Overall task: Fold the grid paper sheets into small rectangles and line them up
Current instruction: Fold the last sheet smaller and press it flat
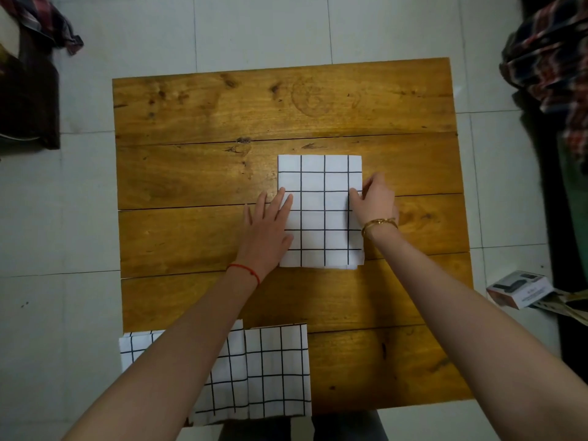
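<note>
A white grid paper sheet (pixel 320 198), folded into a tall rectangle, lies flat in the middle of the wooden table (pixel 222 116). My left hand (pixel 269 224) lies flat with straight fingers on the sheet's left edge. My right hand (pixel 375 200) is at the sheet's right edge, fingers curled onto the paper; whether it pinches the edge or only presses it I cannot tell. More grid paper sheets (pixel 270 374) lie at the table's near left edge, partly hidden under my left forearm.
The table stands on a pale tiled floor (pixel 254 30). A small cardboard box (pixel 518 292) lies on the floor to the right. Plaid cloth (pixel 553 52) hangs at the far right, and dark items sit at the far left.
</note>
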`<state>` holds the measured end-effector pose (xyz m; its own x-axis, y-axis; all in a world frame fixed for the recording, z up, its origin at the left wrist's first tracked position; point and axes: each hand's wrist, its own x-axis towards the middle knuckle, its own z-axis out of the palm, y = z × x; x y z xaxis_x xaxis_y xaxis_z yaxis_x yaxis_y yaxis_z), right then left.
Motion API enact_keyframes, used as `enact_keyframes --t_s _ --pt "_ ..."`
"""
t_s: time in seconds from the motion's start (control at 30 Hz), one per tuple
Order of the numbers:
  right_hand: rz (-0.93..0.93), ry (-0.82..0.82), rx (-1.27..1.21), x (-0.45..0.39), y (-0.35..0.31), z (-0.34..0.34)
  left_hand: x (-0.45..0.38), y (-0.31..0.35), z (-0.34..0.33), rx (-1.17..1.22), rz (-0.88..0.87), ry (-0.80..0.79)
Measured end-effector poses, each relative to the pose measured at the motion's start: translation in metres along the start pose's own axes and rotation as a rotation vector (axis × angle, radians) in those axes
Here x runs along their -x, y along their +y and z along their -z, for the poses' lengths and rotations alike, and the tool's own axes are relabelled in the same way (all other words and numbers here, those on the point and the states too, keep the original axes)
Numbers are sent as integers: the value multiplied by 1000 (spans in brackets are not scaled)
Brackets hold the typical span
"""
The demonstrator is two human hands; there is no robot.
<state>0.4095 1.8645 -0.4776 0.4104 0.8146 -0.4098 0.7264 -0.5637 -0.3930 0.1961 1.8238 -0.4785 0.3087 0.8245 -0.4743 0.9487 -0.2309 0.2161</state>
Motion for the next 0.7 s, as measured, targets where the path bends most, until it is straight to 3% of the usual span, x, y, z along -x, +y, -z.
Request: enact_keyframes --t_s 0.17,0.33,0.43,0.53,0.7 --pt "335 224 228 8 -12 -4 3 -3 -2 -25 2 -10" --pt "600 29 296 5 -33 -17 9 -3 -4 -62 29 8" --pt "719 -117 380 5 -46 -25 6 -5 1 -10 53 118" --pt "770 -213 474 6 -57 -34 -7 -8 10 -31 64 203" --pt "775 -242 606 8 -65 -49 -35 -18 19 -103 69 166"
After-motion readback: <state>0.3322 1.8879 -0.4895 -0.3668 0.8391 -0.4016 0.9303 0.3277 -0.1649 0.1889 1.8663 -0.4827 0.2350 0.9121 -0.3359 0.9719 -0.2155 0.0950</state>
